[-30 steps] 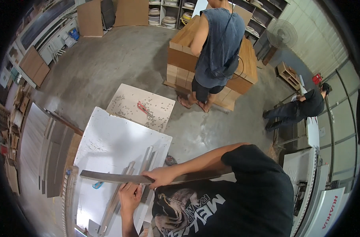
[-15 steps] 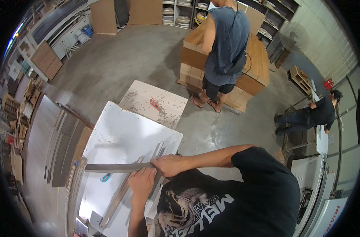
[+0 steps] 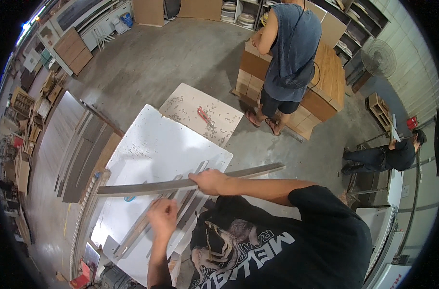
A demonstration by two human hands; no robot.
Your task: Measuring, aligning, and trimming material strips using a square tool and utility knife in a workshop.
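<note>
A long, narrow grey-brown strip of board [image 3: 142, 189] lies across the white worktable [image 3: 147, 139], its right end reaching past the table edge. My right hand [image 3: 210, 182] is closed around it near its middle. Just below the strip, my left hand [image 3: 162, 216] hovers apart from it with curled fingers; whether anything is in them is hidden. Several thinner grey strips [image 3: 133, 237] lie slantwise on the table under and beside my hands. A blue utility knife [image 3: 129, 198] shows partly from beneath the long strip.
Beyond the table, a beige board [image 3: 181, 101] carries a red utility knife [image 3: 204, 115] and scattered small bits. A person [image 3: 292, 62] stands at stacked wooden panels [image 3: 330, 77]; another person [image 3: 390, 154] works far right. Stacked grey boards [image 3: 87, 154] lie left.
The long strip has shifted right, and its right end now shows beyond my right arm. My left hand has come off it and curled. The view has shifted slightly.
</note>
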